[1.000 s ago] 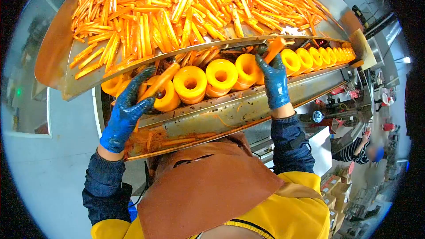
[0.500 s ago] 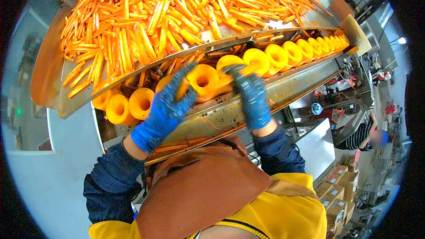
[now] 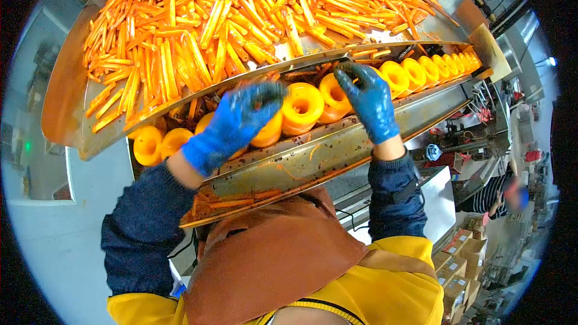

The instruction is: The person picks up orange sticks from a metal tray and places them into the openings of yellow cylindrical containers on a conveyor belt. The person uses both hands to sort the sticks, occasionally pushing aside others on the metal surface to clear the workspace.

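Note:
Both my hands wear blue gloves with dark, wet fingertips, over a row of orange funnel-shaped cups (image 3: 302,106). My left hand (image 3: 238,121) is above the left-middle cups, its fingers curved toward the thumb and smeared by motion; I cannot tell whether it holds anything. Farther right, my right hand (image 3: 371,103) reaches over the row with thumb and fingers bent but apart, its fingertips right at a cup's rim. No stick shows between them. Behind the row, a metal tray (image 3: 63,105) carries a large heap of glossy orange sticks (image 3: 198,30).
A metal ledge (image 3: 337,151) runs along the near side of the cups, with loose orange scraps and several sticks (image 3: 235,203) low at its left end. A white panel (image 3: 438,201) stands at right. Beyond are cardboard boxes (image 3: 460,265) and a person in a striped top (image 3: 486,195).
An orange stick lay across the cups between my hands; it no longer shows there. My right hand has moved right and up; my left hand has moved slightly right.

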{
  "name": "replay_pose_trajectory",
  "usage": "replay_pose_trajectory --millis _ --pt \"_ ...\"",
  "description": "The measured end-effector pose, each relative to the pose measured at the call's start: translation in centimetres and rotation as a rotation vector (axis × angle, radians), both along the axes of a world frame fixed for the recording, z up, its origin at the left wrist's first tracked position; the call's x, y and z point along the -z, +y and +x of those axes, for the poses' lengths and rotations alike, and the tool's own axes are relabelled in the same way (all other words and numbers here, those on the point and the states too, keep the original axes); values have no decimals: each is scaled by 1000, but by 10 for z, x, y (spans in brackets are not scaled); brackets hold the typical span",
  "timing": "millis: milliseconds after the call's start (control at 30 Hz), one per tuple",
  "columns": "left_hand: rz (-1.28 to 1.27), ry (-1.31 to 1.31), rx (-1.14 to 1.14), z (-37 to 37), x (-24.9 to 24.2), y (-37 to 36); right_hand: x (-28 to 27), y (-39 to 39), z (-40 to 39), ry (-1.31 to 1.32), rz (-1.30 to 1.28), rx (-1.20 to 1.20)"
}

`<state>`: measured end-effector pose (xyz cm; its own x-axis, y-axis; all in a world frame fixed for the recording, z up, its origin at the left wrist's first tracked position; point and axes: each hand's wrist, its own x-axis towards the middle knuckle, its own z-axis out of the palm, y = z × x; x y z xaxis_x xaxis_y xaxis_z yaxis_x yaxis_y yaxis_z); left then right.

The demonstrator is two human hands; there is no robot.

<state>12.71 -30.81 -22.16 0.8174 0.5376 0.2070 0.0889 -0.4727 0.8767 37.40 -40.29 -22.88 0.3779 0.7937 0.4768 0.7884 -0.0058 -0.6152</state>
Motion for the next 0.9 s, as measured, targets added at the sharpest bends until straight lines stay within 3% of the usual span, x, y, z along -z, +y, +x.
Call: replay_pose_trajectory --millis 100,167,233,267,333,367,467,533,667,733,800,867,900 --pt "180 505 377 -49 6 -31 -19 39 18 -160 -45 -90" --pt "215 769 462 -81 35 -52 -41 74 16 -236 -181 -77" --pt "202 971 405 -110 81 -68 -46 110 8 -304 -269 -60" --pt "199 974 401 -120 91 -72 -41 127 4 -345 -277 -62" --pt "289 1046 328 -139 110 -80 -34 152 -16 -405 -534 -129" --pt "394 1009 294 -155 138 -81 -27 159 -24 -416 -507 -104" --pt "379 1130 386 -160 150 -71 -31 172 -25 -453 -576 -127" --pt "300 1144 420 -163 156 -65 -41 163 -9 -212 -520 -162" --pt "144 1074 409 -168 156 -64 -35 107 -3 360 -140 -144" --pt "118 1115 425 -167 159 -62 -24 75 -24 640 -36 -287" --pt "92 1153 444 -165 166 -60 -10 48 -42 709 -117 -351" --pt "95 1102 515 -168 176 -57 30 36 -48 479 -198 -328" --pt "98 1101 522 -171 183 -56 10 27 -74 690 -233 -349"
